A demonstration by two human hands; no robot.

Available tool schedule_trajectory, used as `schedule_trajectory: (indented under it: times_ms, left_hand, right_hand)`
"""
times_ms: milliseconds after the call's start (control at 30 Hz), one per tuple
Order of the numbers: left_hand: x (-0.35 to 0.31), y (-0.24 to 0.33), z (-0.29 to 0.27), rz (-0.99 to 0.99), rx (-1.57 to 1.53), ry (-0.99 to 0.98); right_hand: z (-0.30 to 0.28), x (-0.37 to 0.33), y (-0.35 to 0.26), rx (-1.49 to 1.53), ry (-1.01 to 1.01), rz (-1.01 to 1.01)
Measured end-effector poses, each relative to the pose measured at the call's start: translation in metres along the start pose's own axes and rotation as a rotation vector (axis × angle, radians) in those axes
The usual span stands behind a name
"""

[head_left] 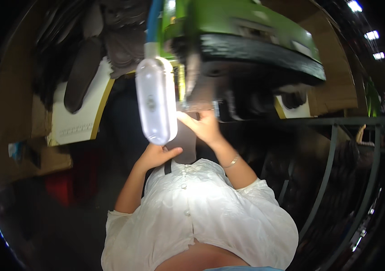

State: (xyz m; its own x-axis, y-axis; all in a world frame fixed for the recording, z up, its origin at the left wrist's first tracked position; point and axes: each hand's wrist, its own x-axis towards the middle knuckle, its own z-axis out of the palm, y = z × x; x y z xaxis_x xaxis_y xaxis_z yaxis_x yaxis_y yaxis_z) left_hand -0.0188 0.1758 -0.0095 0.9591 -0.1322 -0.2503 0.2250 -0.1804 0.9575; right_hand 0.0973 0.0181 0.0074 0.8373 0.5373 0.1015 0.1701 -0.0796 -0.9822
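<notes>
In front of my waist is a flat grey-brown shoe sole (186, 149), its rounded near end close to my white shirt. My left hand (157, 156) is closed on its left edge, thumb lying across the top. Farther up, my right hand (205, 128) grips the sole's right side near the green machine (265, 27). A glowing white oblong lamp (156, 101) covers the sole's far left part and some of my left fingers. The sole's far end meets the machine's blurred working area, so contact there is unclear.
Several dark soles (83, 74) lie at the upper left on a white board with a yellow edge (77, 117), beside a cardboard box (14, 104). Another cardboard box (332, 67) stands right of the machine. A metal rack (328, 171) runs along the right. A red container (61, 187) sits low left.
</notes>
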Motion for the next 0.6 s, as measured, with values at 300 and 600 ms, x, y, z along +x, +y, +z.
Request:
schedule_trajectory:
  times_ms: [300,600]
  left_hand:
    - [0.055,0.047,0.037,0.25,0.246,0.161]
    - [0.047,0.027,0.019,0.185,0.001,0.218]
  right_hand:
    - [-0.009,-0.057,0.053,-0.242,0.289,0.031]
    - [-0.246,0.042,-0.009,-1.15,0.744,0.116]
